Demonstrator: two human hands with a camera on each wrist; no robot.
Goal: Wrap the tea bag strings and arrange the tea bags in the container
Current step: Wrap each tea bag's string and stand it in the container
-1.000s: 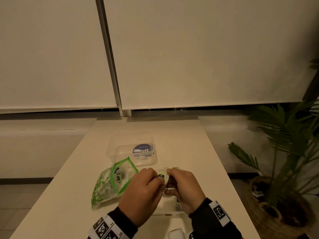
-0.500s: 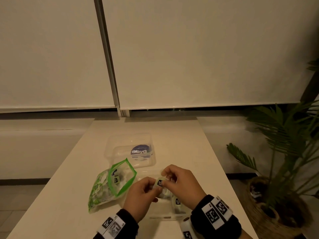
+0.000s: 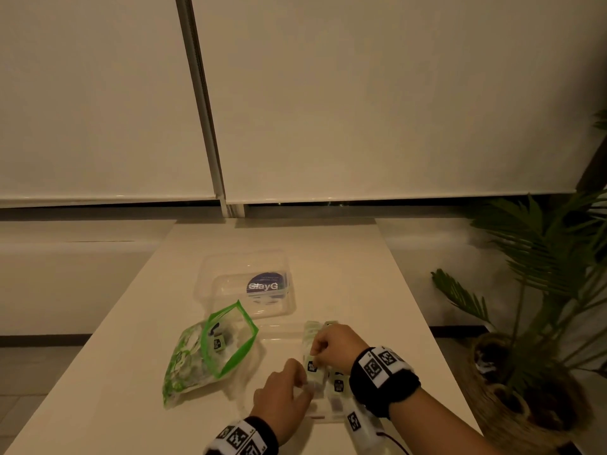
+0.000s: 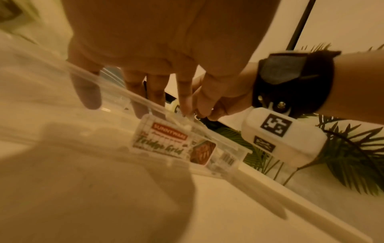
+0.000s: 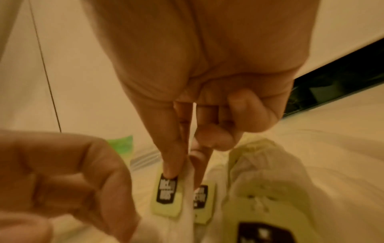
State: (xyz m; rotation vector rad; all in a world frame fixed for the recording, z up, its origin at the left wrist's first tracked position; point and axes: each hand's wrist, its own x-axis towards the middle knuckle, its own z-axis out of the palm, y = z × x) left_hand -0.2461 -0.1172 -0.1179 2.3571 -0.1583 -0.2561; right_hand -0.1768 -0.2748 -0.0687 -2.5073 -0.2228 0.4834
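My right hand (image 3: 318, 353) pinches a tea bag (image 3: 312, 367) by its top, thumb on the yellow-green tag (image 5: 166, 196). The bag is low over the clear container (image 3: 279, 336) at the table's near edge. My left hand (image 3: 300, 380) curls round the bag's lower end, fingers reaching past the container's rim (image 4: 133, 97). Several wrapped tea bags (image 5: 259, 177) lie in the container beside it, one with its tag (image 5: 202, 202) just behind the held bag. Whether the bag touches the bottom is hidden.
A green-rimmed zip bag (image 3: 210, 356) with more tea bags lies open to the left of the container. The clear lid (image 3: 230, 290) with a round blue sticker sits farther back. A potted palm (image 3: 542, 290) stands off the table's right edge.
Both hands have come down and to the right with the tea bag, from above the table into the container. The right hand is now in front, over the bag.
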